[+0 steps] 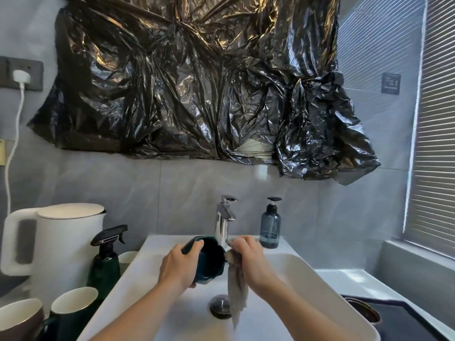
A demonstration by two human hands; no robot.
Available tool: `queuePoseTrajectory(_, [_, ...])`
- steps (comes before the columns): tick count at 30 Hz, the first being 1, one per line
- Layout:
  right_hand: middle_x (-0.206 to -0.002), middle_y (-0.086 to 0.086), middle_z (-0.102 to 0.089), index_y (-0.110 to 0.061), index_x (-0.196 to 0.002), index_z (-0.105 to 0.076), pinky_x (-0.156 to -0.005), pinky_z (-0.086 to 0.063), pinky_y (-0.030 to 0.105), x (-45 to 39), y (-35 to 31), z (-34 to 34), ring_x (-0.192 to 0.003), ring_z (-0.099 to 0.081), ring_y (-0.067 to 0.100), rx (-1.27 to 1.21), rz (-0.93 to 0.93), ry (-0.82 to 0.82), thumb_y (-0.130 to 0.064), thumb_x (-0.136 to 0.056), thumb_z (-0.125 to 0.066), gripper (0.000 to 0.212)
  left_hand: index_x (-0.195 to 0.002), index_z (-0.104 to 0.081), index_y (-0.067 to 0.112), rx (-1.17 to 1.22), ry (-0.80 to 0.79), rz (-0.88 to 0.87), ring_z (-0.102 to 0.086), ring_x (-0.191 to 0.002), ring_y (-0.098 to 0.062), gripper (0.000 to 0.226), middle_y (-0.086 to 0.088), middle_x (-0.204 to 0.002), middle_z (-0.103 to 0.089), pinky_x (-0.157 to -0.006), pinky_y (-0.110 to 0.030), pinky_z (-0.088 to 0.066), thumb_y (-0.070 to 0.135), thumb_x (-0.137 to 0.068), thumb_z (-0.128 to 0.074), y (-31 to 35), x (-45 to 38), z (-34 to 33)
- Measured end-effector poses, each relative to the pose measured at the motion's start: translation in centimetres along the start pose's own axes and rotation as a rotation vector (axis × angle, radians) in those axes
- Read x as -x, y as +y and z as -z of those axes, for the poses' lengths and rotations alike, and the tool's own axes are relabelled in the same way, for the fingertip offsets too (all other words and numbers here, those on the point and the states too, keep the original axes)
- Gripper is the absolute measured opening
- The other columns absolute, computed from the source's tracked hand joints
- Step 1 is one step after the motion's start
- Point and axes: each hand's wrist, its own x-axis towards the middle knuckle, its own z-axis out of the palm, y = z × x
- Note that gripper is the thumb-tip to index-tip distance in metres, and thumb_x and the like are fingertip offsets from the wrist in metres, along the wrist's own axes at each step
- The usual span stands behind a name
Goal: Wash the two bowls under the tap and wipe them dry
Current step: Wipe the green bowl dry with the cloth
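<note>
Dark bowl [209, 260] gripped over sink [307, 274] (tilted), cloth [237, 289] dangling into basin

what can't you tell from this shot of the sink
- Head view: whether the tap is running; no stream shows, and the dark green bowl and right hand cover the spout.
- The second bowl: only a dark rim shows at the lower right, cut off by the basin edge; unsure what it is.
- How the cloth meets the bowl: hidden by the right hand.
- The left hand hides part of the bowl's outside.
</note>
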Motion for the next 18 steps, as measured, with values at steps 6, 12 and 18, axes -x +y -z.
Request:
queuePoseTrajectory(6, [-0.093,-0.013,-0.065,-0.032,-0.112,-0.049,-0.069,-0.048,0.012,-0.5,-0.5,-2.3,-0.089,-0.063,-0.004,0.083,0.161,0.018,-0.008,-0.091,-0.063,0.035,-0.114,-0.065,0.01,0.002,-0.017,0.02,-0.071,-0.081,-0.031,0.051,-0.011,-0.107,-0.065,-0.05,-0.039,-0.063,0.057,-0.095,-0.064,-0.1,-0.2,-0.3])
queuePoseTrajectory(12, [-0.088,-0.012,-0.072,-0.029,-0.1,-0.068,-0.073,-0.053,0.02,-0.6,0.6,-3.8,-0.084,-0.066,0.005,0.253,0.26,0.119,-0.015,-0.081,-0.071,0.024,-0.115,-0.062,0.012,0.03,-0.049,-0.012,-0.071,-0.084,-0.027,0.05,-0.008,-0.108,-0.065,-0.053,-0.039,-0.065,0.058,-0.095,-0.063,0.0,-0.3,-0.7])
queuePoseTrajectory(18, [-0.089,-0.012,-0.077,-0.029,-0.103,-0.078,-0.066,-0.042,0.006,-0.3,0.9,-3.4,-0.082,-0.067,0.006,0.278,0.25,0.134,-0.016,-0.086,-0.07,0.023,-0.112,-0.061,0.011,0.088,-0.141,-0.044,-0.071,-0.086,-0.024,0.047,-0.006,-0.109,-0.065,-0.056,-0.04,-0.065,0.055,-0.097,-0.063,0.0,0.2,-1.7])
